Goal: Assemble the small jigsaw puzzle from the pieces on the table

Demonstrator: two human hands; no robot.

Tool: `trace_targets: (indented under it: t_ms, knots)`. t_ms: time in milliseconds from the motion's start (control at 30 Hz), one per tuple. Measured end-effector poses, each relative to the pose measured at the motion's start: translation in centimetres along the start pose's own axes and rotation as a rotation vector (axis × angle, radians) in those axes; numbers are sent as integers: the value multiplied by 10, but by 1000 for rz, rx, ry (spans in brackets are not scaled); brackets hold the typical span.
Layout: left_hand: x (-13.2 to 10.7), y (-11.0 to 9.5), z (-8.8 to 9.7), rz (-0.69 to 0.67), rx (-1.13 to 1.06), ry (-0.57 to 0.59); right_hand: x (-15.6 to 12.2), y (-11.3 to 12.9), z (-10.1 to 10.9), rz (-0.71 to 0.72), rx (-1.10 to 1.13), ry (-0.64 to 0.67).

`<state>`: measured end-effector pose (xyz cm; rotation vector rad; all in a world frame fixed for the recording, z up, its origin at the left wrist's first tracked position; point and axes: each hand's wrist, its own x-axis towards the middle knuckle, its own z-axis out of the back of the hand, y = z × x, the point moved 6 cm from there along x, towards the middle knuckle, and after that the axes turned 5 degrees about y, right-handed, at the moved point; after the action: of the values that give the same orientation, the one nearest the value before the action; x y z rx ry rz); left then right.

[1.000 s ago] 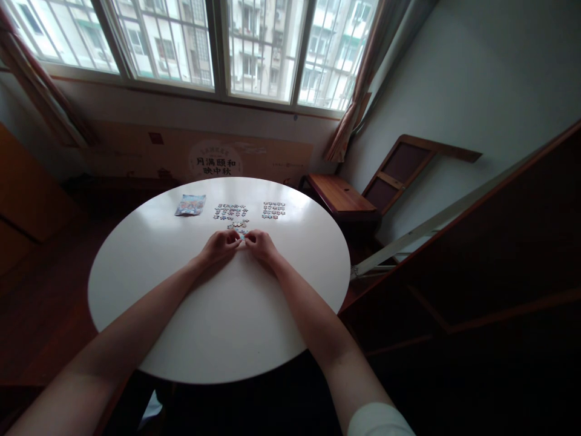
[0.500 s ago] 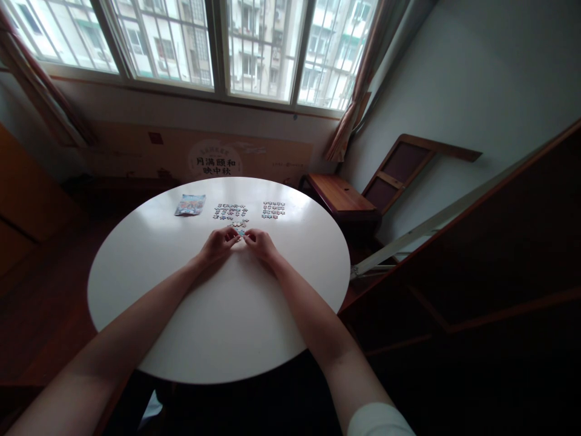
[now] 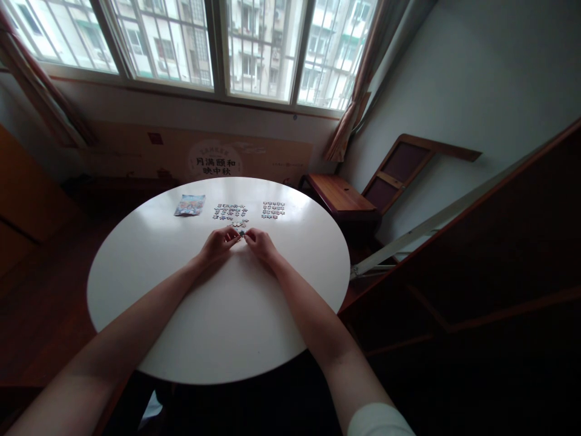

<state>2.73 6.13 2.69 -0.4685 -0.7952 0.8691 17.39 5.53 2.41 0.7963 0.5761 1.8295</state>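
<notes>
Small jigsaw puzzle pieces [image 3: 241,233] are pinched between the fingertips of my left hand [image 3: 220,240] and my right hand [image 3: 260,242], just above the white round table [image 3: 218,315]. The pieces look dark from this angle, and the fingers partly hide them. Right behind the fingertips lie a few joined or touching puzzle pieces [image 3: 238,223]. Farther back, loose puzzle pieces [image 3: 229,211] are spread in rough rows. To their right stands a neater block of puzzle pieces [image 3: 273,210].
A picture sheet or packet [image 3: 190,204] lies at the table's back left. Beyond the table's right edge stands a wooden chair [image 3: 342,194]. A dark wooden panel [image 3: 476,272] rises at the right, and a printed board [image 3: 267,151] leans under the window.
The held piece has tilted, turning from light blue to dark in view. Both hands stay in nearly the same place.
</notes>
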Motion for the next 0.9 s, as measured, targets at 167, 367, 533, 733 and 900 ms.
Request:
trace_targets:
  t_ms: [167, 367, 533, 733, 900]
  knots:
    - [0, -1, 0, -1, 4, 13, 0, 0, 0, -2, -1, 1]
    - [-1, -1, -1, 9, 2, 24, -1, 1, 0, -4, -4, 4]
    - [-1, -1, -2, 19, 6, 36, -1, 2, 1, -1, -9, 8]
    - [-1, -2, -2, 22, 6, 41, 0, 2, 0, 1, -28, 17]
    - [-1, -1, -2, 19, 14, 46, 0, 0, -1, 4, -27, 10]
